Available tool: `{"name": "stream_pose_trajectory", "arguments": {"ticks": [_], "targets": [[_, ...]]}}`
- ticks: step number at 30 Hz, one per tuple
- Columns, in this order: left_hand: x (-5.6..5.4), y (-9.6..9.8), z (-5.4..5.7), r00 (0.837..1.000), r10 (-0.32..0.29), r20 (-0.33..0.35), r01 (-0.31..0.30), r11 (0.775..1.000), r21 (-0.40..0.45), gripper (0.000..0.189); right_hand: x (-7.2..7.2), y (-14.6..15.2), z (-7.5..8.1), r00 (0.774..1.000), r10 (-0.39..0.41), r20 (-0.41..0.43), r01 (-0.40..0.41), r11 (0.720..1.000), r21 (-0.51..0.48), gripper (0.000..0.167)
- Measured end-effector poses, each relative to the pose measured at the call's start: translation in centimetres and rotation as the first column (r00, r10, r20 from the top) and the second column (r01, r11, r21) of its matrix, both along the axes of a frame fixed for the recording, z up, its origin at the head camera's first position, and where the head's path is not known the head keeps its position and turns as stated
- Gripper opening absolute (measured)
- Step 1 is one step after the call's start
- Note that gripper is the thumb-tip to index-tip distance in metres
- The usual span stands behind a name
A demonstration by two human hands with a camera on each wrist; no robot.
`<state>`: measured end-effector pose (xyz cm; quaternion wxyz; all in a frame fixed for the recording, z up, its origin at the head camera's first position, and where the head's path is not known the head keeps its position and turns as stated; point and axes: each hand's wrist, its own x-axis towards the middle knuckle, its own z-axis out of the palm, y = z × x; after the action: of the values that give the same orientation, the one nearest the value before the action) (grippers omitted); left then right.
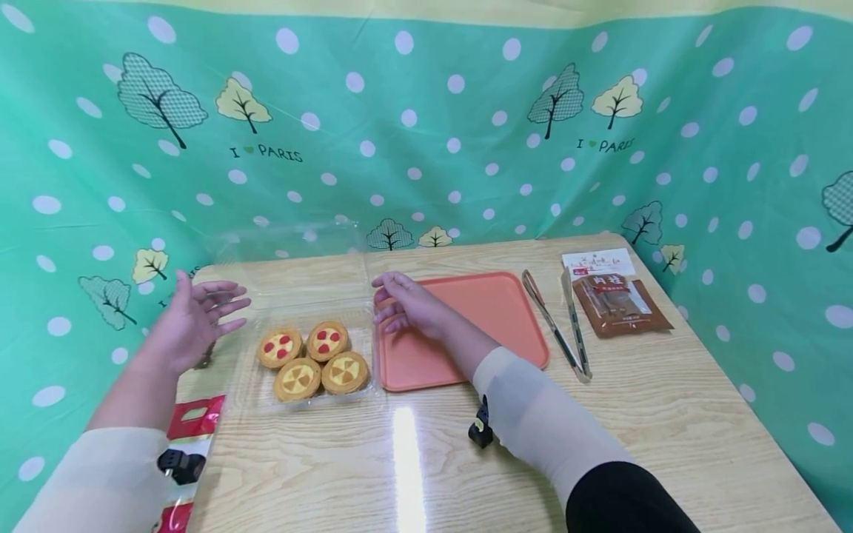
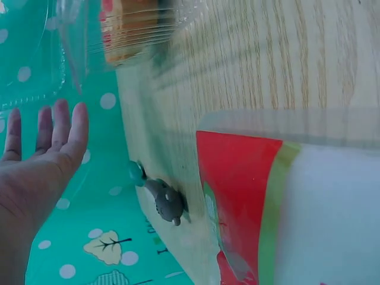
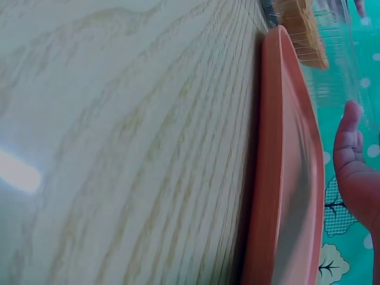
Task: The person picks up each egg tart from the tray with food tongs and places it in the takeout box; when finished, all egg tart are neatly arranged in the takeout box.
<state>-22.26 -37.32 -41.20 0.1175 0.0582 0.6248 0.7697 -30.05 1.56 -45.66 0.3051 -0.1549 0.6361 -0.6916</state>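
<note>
A clear plastic clamshell box [image 1: 249, 389] stands with its transparent lid [image 1: 300, 248] raised at the back. Several small tarts [image 1: 298, 379] lie in its base, two of them dotted with red. To the left of the box my left hand [image 1: 200, 318] is held up, fingers spread and fairly straight, holding nothing. My right hand [image 1: 413, 305] hovers over the left part of a coral-pink tray [image 1: 496, 318], its fingers loosely bent beside the box's right edge. Nothing is in its grasp. In the right wrist view, the right hand [image 3: 359, 172] appears above the tray rim [image 3: 270, 178].
Metal tongs [image 1: 556, 326] lie right of the tray. Beyond them are a brown snack packet [image 1: 620, 305] and a white printed packet [image 1: 600, 261]. A red-and-white bag [image 1: 200, 422] lies at the left edge, near a small grey animal figure [image 2: 169, 205]. A patterned green curtain [image 1: 413, 133] hangs behind.
</note>
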Motion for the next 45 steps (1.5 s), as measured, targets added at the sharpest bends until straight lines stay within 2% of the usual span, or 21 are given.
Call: {"name": "stream_pose_trajectory", "arguments": {"ticks": [2, 5, 7, 11, 13, 17, 20, 23, 25, 28, 30, 32, 35, 39, 41, 45], "targets": [[0.4, -0.1, 0.2, 0.999, -0.012, -0.037, 0.013, 0.999, 0.038, 0.072, 0.1, 0.1, 0.2, 1.000, 0.006, 0.005, -0.006, 1.000, 0.006, 0.057], [1.0, -0.2, 0.3, 0.997, -0.021, -0.077, 0.023, 0.999, 0.029, 0.058, 0.1, 0.1, 0.4, 1.000, 0.007, 0.018, -0.008, 1.000, 0.018, 0.064], [1.5, -0.2, 0.3, 0.995, -0.037, -0.091, 0.036, 0.999, -0.007, 0.049, 0.2, 0.2, 0.5, 1.000, 0.011, 0.027, -0.012, 1.000, 0.026, 0.066], [2.5, -0.4, 0.0, 0.990, -0.111, -0.088, 0.105, 0.992, -0.072, 0.045, 0.6, 0.3, 0.7, 0.999, 0.028, 0.042, -0.030, 0.998, 0.051, 0.068], [3.0, -0.6, -0.2, 0.984, -0.155, -0.084, 0.148, 0.986, -0.077, 0.044, 1.0, 0.4, 0.7, 0.998, 0.035, 0.057, -0.039, 0.997, 0.065, 0.070], [4.0, -1.1, -0.7, 0.963, -0.256, -0.083, 0.256, 0.967, -0.009, 0.042, 2.1, 0.6, 1.0, 0.995, 0.048, 0.084, -0.057, 0.993, 0.103, 0.072], [4.8, -1.3, -1.1, 0.941, -0.333, -0.055, 0.337, 0.939, 0.073, 0.043, 3.2, 0.8, 1.3, 0.992, 0.075, 0.101, -0.087, 0.988, 0.129, 0.072], [5.6, -1.4, -1.4, 0.923, -0.383, -0.015, 0.383, 0.917, 0.115, 0.045, 4.4, 1.1, 1.7, 0.985, 0.115, 0.127, -0.133, 0.982, 0.136, 0.075], [6.1, -1.4, -1.6, 0.921, -0.389, 0.012, 0.386, 0.917, 0.100, 0.044, 5.2, 1.3, 1.8, 0.980, 0.132, 0.152, -0.152, 0.979, 0.133, 0.079], [7.1, -1.4, -1.7, 0.933, -0.352, 0.076, 0.353, 0.936, 0.006, 0.038, 6.3, 1.6, 1.7, 0.974, 0.152, 0.166, -0.173, 0.977, 0.123, 0.081], [7.7, -1.4, -1.8, 0.936, -0.324, 0.135, 0.334, 0.940, -0.060, 0.033, 6.8, 1.8, 1.6, 0.972, 0.161, 0.170, -0.182, 0.976, 0.119, 0.081], [8.3, -1.5, -1.8, 0.930, -0.310, 0.196, 0.333, 0.938, -0.094, 0.033, 7.3, 1.8, 1.4, 0.969, 0.179, 0.171, -0.198, 0.974, 0.106, 0.078], [9.0, -1.6, -2.0, 0.909, -0.328, 0.258, 0.354, 0.933, -0.061, 0.034, 7.9, 1.9, 1.0, 0.960, 0.200, 0.197, -0.219, 0.972, 0.082, 0.076], [9.7, -1.4, -2.3, 0.886, -0.358, 0.294, 0.392, 0.918, -0.064, 0.040, 8.9, 1.8, 0.5, 0.952, 0.215, 0.218, -0.234, 0.970, 0.062, 0.073], [10.0, -1.2, -2.3, 0.883, -0.356, 0.307, 0.402, 0.910, -0.100, 0.039, 9.4, 1.8, 0.4, 0.954, 0.214, 0.211, -0.232, 0.971, 0.064, 0.069], [10.4, -0.9, -2.2, 0.890, -0.320, 0.324, 0.384, 0.910, -0.158, 0.032, 10.2, 1.8, 0.3, 0.959, 0.205, 0.195, -0.221, 0.973, 0.063, 0.059]]}}
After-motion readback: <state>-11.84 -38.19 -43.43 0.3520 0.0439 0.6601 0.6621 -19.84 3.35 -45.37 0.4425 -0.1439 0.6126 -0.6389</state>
